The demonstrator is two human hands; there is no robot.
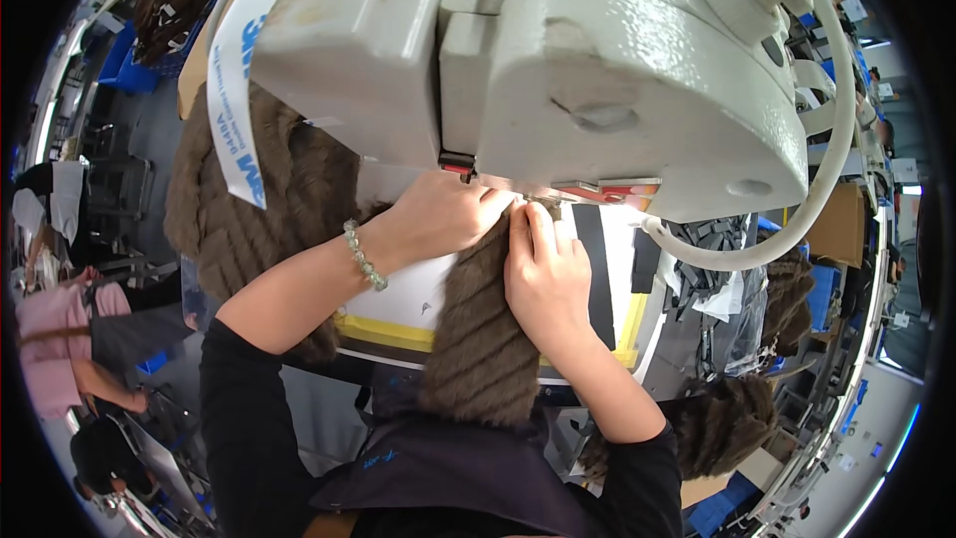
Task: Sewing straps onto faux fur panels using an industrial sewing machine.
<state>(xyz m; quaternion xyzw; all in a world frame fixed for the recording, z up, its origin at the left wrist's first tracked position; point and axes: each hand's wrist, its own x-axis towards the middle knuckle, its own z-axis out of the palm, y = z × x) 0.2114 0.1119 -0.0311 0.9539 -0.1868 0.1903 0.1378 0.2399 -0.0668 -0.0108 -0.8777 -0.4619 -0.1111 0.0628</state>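
A brown ribbed fur strip [485, 329] hangs over the front edge of a white machine bed, its upper end under the head of a large off-white sewing machine [637, 70]. My left hand [453, 212], a beaded bracelet at its wrist, is closed at the strip's upper end beside the needle area. On the strip's right edge, my right hand [549, 274] grips with thumb and fingers close together. The fingertips of both hands nearly meet below the machine head. The exact stitching point and part of the left fingers are hidden.
More brown fur [264, 199] is heaped left of the bed, and another fur piece [727, 423] lies at lower right. Black strips [712, 254] are piled on the right. A white hose [836, 139] loops down the machine's right side. A person in pink [60, 339] is at far left.
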